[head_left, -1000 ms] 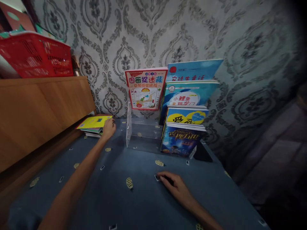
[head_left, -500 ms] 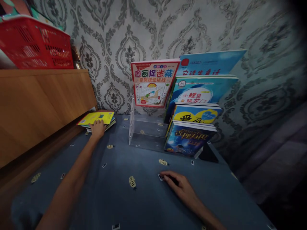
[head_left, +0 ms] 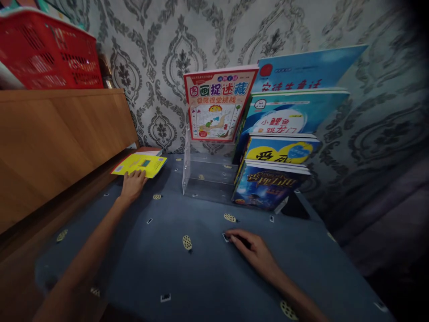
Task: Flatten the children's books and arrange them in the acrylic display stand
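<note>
I read the thin yellow paper booklet (head_left: 140, 164) as matt and the dark blue book cover (head_left: 266, 191) as glossy. Blue patterned cloth (head_left: 201, 273) on the surface: soft, matt. Clear acrylic stepped stand (head_left: 204, 176): smooth, shiny. Brown wooden panel (head_left: 56, 138): satin. Red plastic basket (head_left: 50, 53): glossy.

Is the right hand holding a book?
No, the right hand lies flat on the blue cloth with no book in it.

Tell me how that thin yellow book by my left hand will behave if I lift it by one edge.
The yellow book looks thin and soft-covered, so it will probably droop if held by the near edge, where the left hand touches it. It is likely light. Its smooth cover may slide on the cloth.
</note>
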### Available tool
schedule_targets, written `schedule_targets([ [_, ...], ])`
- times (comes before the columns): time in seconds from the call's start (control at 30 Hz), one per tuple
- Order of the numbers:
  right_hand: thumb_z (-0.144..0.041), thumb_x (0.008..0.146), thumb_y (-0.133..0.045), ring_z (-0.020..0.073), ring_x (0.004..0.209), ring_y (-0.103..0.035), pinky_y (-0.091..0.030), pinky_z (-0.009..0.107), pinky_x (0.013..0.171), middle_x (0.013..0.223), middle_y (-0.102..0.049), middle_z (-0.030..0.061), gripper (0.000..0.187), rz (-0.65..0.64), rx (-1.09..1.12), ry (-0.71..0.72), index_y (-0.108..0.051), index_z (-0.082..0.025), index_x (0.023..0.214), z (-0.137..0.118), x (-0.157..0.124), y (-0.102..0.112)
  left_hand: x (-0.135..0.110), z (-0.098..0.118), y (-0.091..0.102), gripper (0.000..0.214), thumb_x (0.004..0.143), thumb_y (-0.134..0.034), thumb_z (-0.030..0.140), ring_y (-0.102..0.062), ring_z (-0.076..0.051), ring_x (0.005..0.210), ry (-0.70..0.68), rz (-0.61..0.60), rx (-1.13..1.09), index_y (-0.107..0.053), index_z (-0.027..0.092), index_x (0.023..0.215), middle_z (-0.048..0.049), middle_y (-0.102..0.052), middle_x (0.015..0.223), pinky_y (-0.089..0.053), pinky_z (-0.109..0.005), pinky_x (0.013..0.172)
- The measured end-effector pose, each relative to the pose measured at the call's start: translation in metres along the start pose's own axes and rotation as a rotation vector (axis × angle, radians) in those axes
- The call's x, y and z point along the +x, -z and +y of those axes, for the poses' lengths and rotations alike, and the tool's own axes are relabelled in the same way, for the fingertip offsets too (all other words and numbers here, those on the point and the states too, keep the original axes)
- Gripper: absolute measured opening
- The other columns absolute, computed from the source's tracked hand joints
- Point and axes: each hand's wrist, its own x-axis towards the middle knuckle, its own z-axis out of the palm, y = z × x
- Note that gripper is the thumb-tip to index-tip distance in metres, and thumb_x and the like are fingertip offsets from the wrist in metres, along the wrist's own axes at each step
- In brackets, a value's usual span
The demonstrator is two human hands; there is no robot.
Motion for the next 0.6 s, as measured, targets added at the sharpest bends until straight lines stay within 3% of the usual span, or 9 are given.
schedule_targets([
  [0.33,-0.06,0.091,-0.053,0.0288,0.099,-0.073,-0.057,0.044,0.091,0.104,-0.079,0.0099,0.046,-0.012,-0.01,-0.012,-0.079,-0.024,0.103,-0.002,0.0,-0.001,-0.033,0.005,-0.01,0.039,0.1,-0.043,0.028,-0.057,-0.036,0.131,0.015,0.018,-0.045,-0.06,0.019,0.134,-0.0193,-0.062,0.141,-0.034,-0.059,0.113],
  [0.6,-0.057,0.092,-0.054,0.0294,0.101,-0.072,-0.057,0.044,0.091,0.106,-0.079,0.0102,0.043,-0.002,-0.009,-0.008,-0.079,-0.023,0.103,0.001,-0.001,-0.002,-0.057,0.012,-0.012,0.038,0.1,-0.044,0.028,-0.057,-0.035,0.131,-0.035,-0.065,0.018,-0.059,0.019,0.135,-0.0193,-0.062,0.14,-0.036,-0.06,0.113],
])
